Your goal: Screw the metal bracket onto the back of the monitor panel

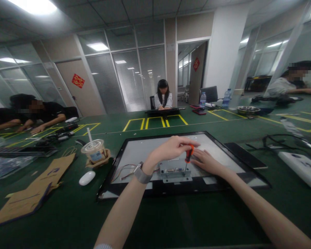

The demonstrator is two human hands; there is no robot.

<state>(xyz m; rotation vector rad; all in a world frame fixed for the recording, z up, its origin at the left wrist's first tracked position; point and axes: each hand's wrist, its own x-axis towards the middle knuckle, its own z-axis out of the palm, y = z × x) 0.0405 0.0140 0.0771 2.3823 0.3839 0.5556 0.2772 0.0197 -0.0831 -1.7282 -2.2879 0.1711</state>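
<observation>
On the green table lies a black-framed screen panel (151, 148), its grey back facing up. A metal bracket (168, 177) with connector ports sits near the panel's front edge. My left hand (171, 148), with a watch (142, 173) on its wrist, is closed around the top of an orange-and-black screwdriver (188, 155). The screwdriver stands nearly upright, its shaft reaching down to the bracket's right part; the tip is too small to make out. Beside it, my right hand (206, 162) rests on the panel with fingers stretched out. Thin wires (126, 170) lie left of the bracket.
Left of the panel are a drink cup (94, 152) with a straw, a white mouse (87, 178) and a brown paper bag (44, 183). To the right lie a dark phone-like slab (245, 155), black cables (272, 140) and a white device (300, 167). Other people sit around the table.
</observation>
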